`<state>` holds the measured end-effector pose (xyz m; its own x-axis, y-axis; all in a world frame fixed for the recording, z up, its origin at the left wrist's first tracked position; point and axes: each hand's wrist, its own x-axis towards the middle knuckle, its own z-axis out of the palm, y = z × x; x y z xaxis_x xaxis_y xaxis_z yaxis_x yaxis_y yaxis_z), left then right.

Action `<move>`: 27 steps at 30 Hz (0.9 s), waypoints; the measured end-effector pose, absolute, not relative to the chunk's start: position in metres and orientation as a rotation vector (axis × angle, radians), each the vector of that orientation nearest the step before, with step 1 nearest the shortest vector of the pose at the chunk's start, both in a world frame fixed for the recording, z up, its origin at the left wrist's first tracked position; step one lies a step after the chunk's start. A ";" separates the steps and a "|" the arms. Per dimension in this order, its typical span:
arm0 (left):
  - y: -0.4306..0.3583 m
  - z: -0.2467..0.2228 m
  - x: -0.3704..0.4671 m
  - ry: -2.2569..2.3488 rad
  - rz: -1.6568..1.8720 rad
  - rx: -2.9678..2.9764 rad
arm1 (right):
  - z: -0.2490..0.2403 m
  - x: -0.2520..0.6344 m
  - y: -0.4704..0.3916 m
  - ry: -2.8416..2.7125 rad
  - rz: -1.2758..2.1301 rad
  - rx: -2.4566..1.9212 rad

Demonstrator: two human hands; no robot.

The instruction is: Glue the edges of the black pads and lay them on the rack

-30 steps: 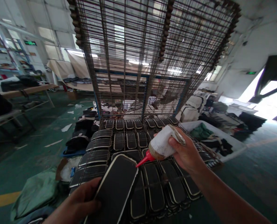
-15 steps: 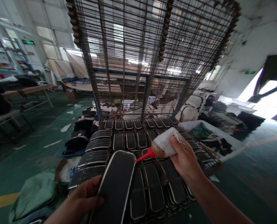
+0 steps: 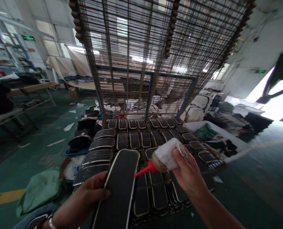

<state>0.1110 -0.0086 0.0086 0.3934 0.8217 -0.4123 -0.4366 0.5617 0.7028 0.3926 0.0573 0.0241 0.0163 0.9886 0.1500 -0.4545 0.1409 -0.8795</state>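
A long dark panel [image 3: 122, 181] with rounded corners and a pale line along its rim is gripped at its left edge by my left hand [image 3: 91, 194], thumb on top. My right hand [image 3: 185, 168] is wrapped around a whitish squeeze bottle [image 3: 168, 156], tilted down to the left. Its red nozzle [image 3: 142, 170] meets the panel's right edge. Beneath and beyond both hands, many similar dark panels [image 3: 141, 198] with pale rims lie in rows on a wire rack. The panel's lower end runs out of view.
Tall wire rack frames [image 3: 127, 47] tilt up behind the panels. To the right stands a white bin [image 3: 239, 149] with cloth in it. On the left floor lie a green bag [image 3: 42, 190] and dark goods [image 3: 80, 140]. A worktable [image 3: 34, 89] stands farther left.
The red nozzle has slid down the panel's right edge, from near the top corner toward me. My right hand and the bottle have shifted slightly left and down. The left hand keeps its hold.
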 end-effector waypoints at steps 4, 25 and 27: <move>-0.008 0.007 0.111 0.814 0.865 0.531 | 0.021 0.389 0.050 -0.951 1.308 -0.768; 0.005 0.001 0.103 1.016 0.999 0.447 | 0.008 0.382 0.020 -1.045 1.402 -0.731; 0.006 0.003 0.101 1.060 1.032 0.439 | 0.008 0.382 0.019 -1.051 1.407 -0.720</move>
<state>0.1014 0.0056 0.0026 0.1064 0.8585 -0.5017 -0.4788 0.4864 0.7308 0.3818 0.0188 0.0080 -0.1312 0.9794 0.1532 -0.4242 0.0842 -0.9017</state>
